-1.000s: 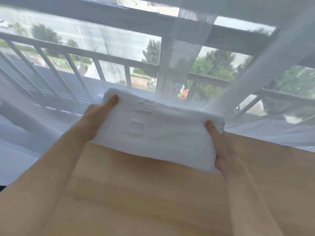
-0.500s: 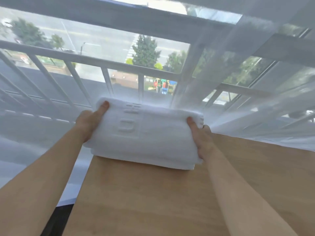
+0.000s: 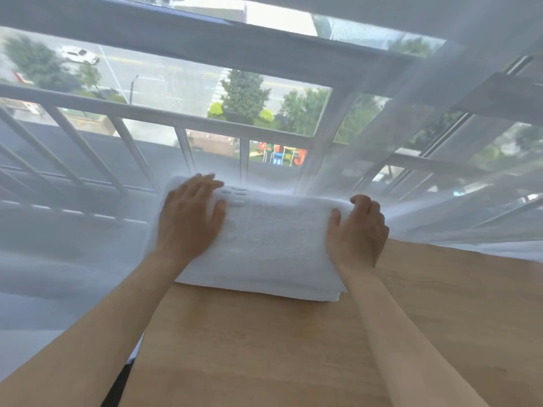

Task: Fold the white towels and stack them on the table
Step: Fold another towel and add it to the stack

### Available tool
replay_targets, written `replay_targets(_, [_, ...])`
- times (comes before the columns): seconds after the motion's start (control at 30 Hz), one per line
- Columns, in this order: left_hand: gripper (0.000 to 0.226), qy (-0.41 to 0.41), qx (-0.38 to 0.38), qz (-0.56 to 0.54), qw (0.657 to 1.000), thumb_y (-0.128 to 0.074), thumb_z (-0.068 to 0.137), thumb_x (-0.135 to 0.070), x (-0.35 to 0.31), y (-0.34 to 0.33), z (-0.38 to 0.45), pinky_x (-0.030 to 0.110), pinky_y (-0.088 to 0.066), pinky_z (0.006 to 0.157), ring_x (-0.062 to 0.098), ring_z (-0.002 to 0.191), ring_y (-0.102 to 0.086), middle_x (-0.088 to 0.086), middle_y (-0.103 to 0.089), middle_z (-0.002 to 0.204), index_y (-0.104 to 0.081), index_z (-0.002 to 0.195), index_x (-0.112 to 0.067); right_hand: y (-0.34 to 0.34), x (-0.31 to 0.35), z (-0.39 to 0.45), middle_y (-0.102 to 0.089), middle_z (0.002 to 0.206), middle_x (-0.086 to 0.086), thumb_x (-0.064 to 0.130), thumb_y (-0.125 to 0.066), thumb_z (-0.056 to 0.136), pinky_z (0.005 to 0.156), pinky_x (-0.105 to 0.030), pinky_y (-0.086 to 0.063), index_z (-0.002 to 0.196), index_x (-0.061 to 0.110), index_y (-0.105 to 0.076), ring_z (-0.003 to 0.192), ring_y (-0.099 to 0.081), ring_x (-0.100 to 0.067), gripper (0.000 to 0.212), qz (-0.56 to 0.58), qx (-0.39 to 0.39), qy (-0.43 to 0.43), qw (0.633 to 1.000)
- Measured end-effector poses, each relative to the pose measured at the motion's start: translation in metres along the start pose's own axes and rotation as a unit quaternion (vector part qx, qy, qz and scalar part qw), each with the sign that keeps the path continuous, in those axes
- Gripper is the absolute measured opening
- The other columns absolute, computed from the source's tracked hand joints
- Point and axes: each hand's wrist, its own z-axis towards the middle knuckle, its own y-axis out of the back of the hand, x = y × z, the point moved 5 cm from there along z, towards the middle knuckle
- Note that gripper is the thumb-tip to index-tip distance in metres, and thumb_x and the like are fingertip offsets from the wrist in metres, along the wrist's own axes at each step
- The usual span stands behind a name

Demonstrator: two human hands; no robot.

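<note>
Our left hand pressed flat on folded white terry towels | right hand curled over their end | far-left corner, light wooden bench.

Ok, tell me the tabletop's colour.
Light wood-grain tan, seen in the head view: the tabletop under the folded white towel.

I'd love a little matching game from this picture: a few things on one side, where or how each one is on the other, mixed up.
Things:
1. left hand
2. right hand
3. folded white towels
4. sheer curtain

States:
A. hangs along the window behind the table
B. fingers curled over the towels' right end
C. lies flat on the towels' left part
D. stacked at the far edge of the wooden table

Pairs: 1-C, 2-B, 3-D, 4-A
</note>
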Motion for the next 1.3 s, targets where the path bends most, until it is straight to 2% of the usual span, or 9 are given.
replay_targets(0.03, [0.045,-0.037,0.061,-0.005,0.997,-0.043,0.098,-0.035,-0.019,-0.012,-0.001,0.042,-0.029,0.116,0.025,0.142,-0.043,0.005,-0.054,0.148,-0.057,0.137,-0.017,0.003,0.022,-0.008,-0.06,0.119,-0.007,0.035,-0.049,0.097,0.096,-0.041,-0.038,0.119,0.012,-0.055,0.109,-0.057,-0.03,0.033,0.016,-0.019,0.082,0.996])
replay_targets(0.1, [0.048,-0.074,0.137,0.015,0.988,-0.038,0.103,-0.036,-0.047,-0.033,-0.004,0.038,-0.019,0.122,0.019,0.149,-0.032,0.001,-0.045,0.156,-0.048,0.148,-0.02,-0.011,0.056,-0.024,-0.058,0.134,-0.004,0.04,-0.039,0.1,0.108,-0.039,-0.034,0.129,0.016,-0.056,0.125,-0.052,-0.026,0.042,0.053,0.078,0.175,0.98])
replay_targets(0.2, [0.054,-0.08,0.161,0.057,0.982,-0.027,0.104,-0.042,-0.054,-0.046,-0.003,0.037,-0.01,0.125,0.017,0.153,-0.021,-0.003,-0.032,0.163,-0.037,0.155,-0.026,-0.041,0.065,-0.043,-0.028,0.162,0.002,0.054,-0.021,0.102,0.124,-0.04,-0.01,0.153,0.027,-0.033,0.151,-0.018,-0.02,0.06,-0.051,0.212,0.206,0.954])
replay_targets(0.5, [0.073,-0.037,0.209,0.125,0.969,-0.009,0.093,-0.072,-0.021,-0.049,0.003,0.038,-0.001,0.126,0.016,0.155,-0.009,-0.005,-0.02,0.167,-0.02,0.157,-0.039,-0.038,0.007,-0.024,-0.009,0.168,0.004,0.062,-0.015,0.098,0.125,-0.037,-0.002,0.159,0.031,-0.016,0.154,-0.002,-0.014,0.068,-0.077,0.243,0.123,0.959])
replay_targets(0.67, [0.074,-0.03,0.216,0.136,0.966,-0.004,0.093,-0.071,-0.024,-0.052,0.001,0.041,0.002,0.125,0.017,0.155,-0.002,-0.004,-0.014,0.168,-0.012,0.159,-0.038,-0.034,0.016,-0.022,-0.007,0.168,-0.004,0.054,-0.01,0.099,0.124,-0.042,0.007,0.16,0.016,-0.013,0.154,0.0,-0.018,0.071,-0.142,0.236,0.104,0.956])
replay_targets(0.87, [0.075,-0.028,0.217,0.13,0.967,-0.003,0.092,-0.074,-0.014,-0.06,0.001,0.04,0.005,0.125,0.013,0.155,0.004,-0.007,-0.006,0.169,-0.006,0.159,-0.041,-0.047,0.039,-0.043,-0.007,0.168,0.005,0.063,-0.013,0.096,0.123,-0.047,0.005,0.157,0.035,-0.015,0.154,0.001,-0.019,0.068,-0.096,0.222,0.168,0.956])
replay_targets(1.03, [0.072,-0.014,0.225,0.133,0.965,-0.004,0.093,-0.07,-0.016,-0.06,0.003,0.042,0.006,0.125,0.013,0.155,0.004,-0.007,-0.006,0.169,-0.007,0.159,-0.04,-0.049,0.037,-0.038,-0.008,0.168,0.005,0.063,-0.011,0.096,0.123,-0.048,0.005,0.158,0.035,-0.015,0.154,0.001,-0.017,0.068,-0.093,0.23,0.165,0.955])
replay_targets(1.2, [0.061,0.082,0.232,0.127,0.961,-0.012,0.102,-0.051,-0.044,-0.058,-0.006,0.05,0.011,0.123,0.025,0.155,0.01,-0.003,-0.002,0.17,-0.007,0.16,-0.036,-0.033,0.033,-0.044,-0.005,0.168,0.002,0.056,-0.015,0.103,0.123,-0.046,0.006,0.159,0.032,-0.013,0.154,0.003,-0.017,0.062,-0.079,0.256,0.156,0.951])
replay_targets(1.3, [0.064,0.031,0.218,0.094,0.971,-0.008,0.1,-0.054,-0.087,-0.063,-0.031,0.048,0.011,0.122,0.025,0.154,0.013,-0.005,0.003,0.169,-0.003,0.16,-0.034,-0.016,0.02,-0.056,-0.002,0.168,0.001,0.054,-0.014,0.104,0.124,-0.044,0.007,0.16,0.033,-0.01,0.154,0.005,-0.018,0.059,-0.073,0.269,0.163,0.946])
